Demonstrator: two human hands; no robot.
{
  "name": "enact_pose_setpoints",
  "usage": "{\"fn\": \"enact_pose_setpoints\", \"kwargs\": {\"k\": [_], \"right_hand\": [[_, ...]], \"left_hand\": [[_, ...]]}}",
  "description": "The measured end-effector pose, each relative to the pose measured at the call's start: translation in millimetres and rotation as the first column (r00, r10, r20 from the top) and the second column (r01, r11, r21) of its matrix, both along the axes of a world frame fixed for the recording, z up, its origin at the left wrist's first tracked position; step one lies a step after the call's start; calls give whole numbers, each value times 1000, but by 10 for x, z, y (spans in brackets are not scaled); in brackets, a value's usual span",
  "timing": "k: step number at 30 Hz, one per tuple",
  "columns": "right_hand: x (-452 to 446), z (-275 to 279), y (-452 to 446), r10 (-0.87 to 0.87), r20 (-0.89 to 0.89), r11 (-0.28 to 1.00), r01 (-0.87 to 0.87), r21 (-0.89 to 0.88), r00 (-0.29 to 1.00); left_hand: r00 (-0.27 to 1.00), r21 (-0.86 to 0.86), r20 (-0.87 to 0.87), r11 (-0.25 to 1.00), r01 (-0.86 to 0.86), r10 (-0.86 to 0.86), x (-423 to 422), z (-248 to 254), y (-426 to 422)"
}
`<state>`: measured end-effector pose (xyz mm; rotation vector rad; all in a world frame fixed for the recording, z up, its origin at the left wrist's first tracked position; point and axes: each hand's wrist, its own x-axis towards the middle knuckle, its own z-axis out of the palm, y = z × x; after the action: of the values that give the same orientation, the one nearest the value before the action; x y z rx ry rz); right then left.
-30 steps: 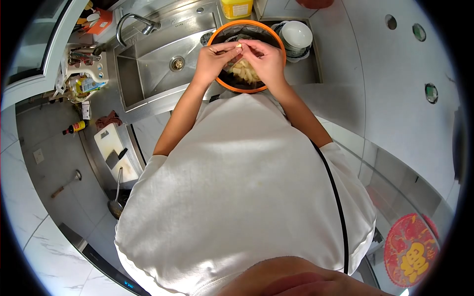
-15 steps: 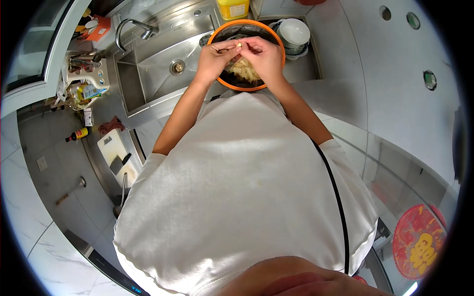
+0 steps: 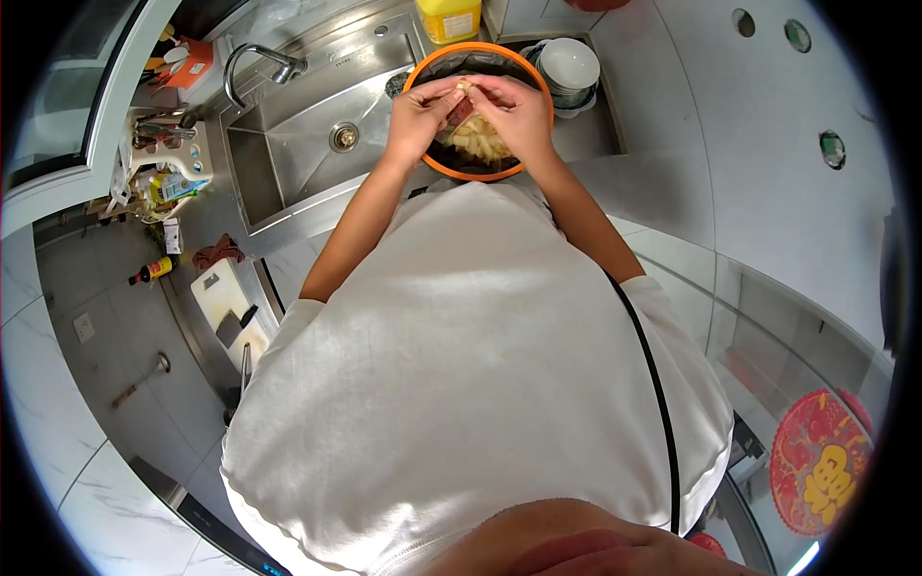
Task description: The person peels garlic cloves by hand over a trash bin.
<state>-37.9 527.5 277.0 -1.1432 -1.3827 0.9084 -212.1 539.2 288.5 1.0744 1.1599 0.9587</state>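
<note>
Presently pinching a small pale piece (image 3: 465,85) with both hands, the left hand (image 3: 420,113) and the right hand (image 3: 514,108) brought together so that thumbs and fingers close on it from either side. Cannot tell which fingertip bears the most pressure. Holding it above the mouth of an orange-rimmed bin (image 3: 492,176), near the middle of the opening, over a dark lining. Looking down past the hands at a heap of pale chunks (image 3: 477,144) inside, partly hidden by the fingers. Flanked on the left by a steel sink (image 3: 298,106) with a curved faucet (image 3: 279,69), and on the right, just beyond the rim, by stacked bowls (image 3: 570,63). Backed at the far side by a yellow jug (image 3: 449,21), cut off by the picture's edge. Farther left, near a brown cloth (image 3: 219,252), looking onto a white cutting board (image 3: 219,286) with a broad-bladed knife (image 3: 230,329) lying on it.
</note>
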Motion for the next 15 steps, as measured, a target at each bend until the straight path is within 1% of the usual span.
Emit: {"fn": "enact_pose_setpoints", "kwargs": {"k": [2,3,5,6,8,9,11,12,13,14,15], "right_hand": [[12,-52,19,-4,-12,1000,4,-3,1000],[18,-82,24,-8,-25,1000,8,-5,1000],[26,-117,26,-17,-24,1000,17,-15,1000],[27,-121,31,-25,-23,999,24,-24,999],[24,-106,26,-49,-23,998,49,-36,999],[17,-89,20,-73,-24,996,72,-50,997],[-3,-53,3,-84,1,995,84,-51,996],[-11,-44,-1,-95,25,994,96,-53,995],[-20,-48,3,-95,25,994,97,-52,995],[-29,-55,8,-99,42,995,100,-14,994],[-32,-61,8,-103,59,994,102,25,993]], "left_hand": [[996,0,-86,1000,26,-26,3,52,-10],[996,-1,-87,1000,27,-27,10,57,-20],[998,77,-47,996,36,-33,30,65,-28],[998,78,-48,996,38,-34,42,66,-28],[992,153,-123,988,15,4,73,52,-40],[992,154,-123,988,16,3,101,38,-52],[999,164,-7,985,-47,49,148,-7,-79],[999,165,-8,985,-46,48,139,-72,-76],[986,26,164,999,-39,34,122,-149,-61],[943,-111,331,994,-7,44,118,-159,-56],[943,-111,331,994,-7,43,134,-173,-64]]}}
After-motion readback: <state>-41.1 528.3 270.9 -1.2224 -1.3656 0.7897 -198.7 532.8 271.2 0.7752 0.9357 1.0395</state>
